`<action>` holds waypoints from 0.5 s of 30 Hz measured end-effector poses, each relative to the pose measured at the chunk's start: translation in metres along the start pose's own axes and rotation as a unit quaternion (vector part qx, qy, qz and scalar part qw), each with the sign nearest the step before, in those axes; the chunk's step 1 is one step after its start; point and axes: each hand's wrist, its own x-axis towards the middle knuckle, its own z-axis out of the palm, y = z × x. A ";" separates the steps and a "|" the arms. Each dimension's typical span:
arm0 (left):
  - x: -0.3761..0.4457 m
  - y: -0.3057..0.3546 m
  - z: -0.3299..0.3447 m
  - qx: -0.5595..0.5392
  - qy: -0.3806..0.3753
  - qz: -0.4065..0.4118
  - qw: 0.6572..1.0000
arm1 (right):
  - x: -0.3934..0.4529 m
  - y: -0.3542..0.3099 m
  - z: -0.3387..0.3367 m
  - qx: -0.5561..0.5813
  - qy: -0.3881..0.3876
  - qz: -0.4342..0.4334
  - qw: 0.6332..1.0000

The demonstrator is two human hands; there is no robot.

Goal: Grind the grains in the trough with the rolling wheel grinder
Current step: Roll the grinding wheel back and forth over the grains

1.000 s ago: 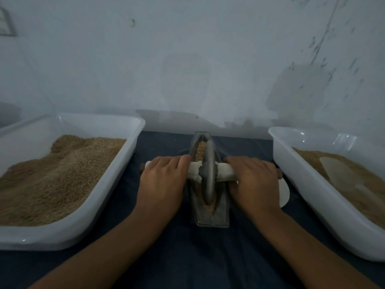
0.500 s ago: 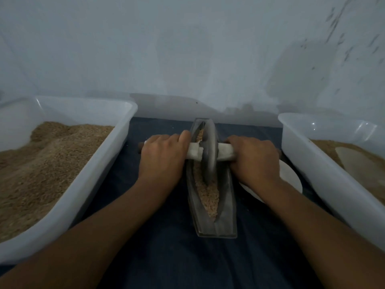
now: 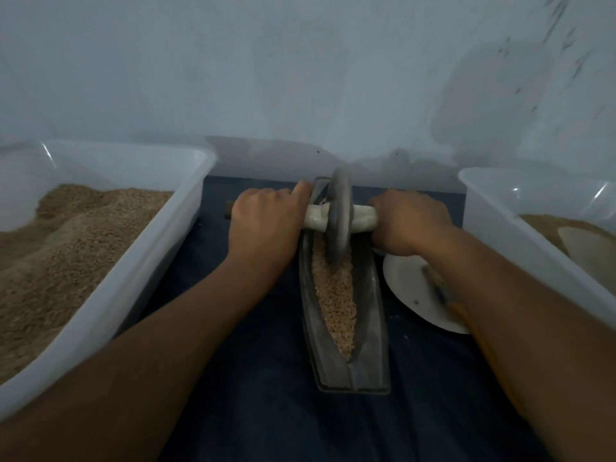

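Observation:
A narrow boat-shaped metal trough [image 3: 373, 301] lies lengthwise on the dark cloth, with tan grains [image 3: 335, 295] filling its groove. The grey rolling wheel [image 3: 340, 218] stands upright in the far end of the trough. A pale axle handle [image 3: 316, 221] runs through the wheel's middle. My left hand [image 3: 263, 225] is closed over the left end of the handle, and my right hand [image 3: 408, 221] over the right end. Both forearms reach forward on either side of the trough.
A large white tub [image 3: 133, 261] heaped with brown grain stands at the left. Another white tub [image 3: 520, 248] with brownish contents stands at the right. A white plate [image 3: 410, 288] holding a small brush [image 3: 436, 285] lies beside the trough, under my right forearm. A wall is close behind.
The wheel has rolled away from me, from the trough's middle to its far end, with both hands going along. More grain now shows in the near part of the groove.

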 end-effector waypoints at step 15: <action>-0.049 0.000 -0.032 -0.077 0.029 0.016 0.997 | -0.077 -0.011 0.023 -0.002 0.258 -0.034 0.966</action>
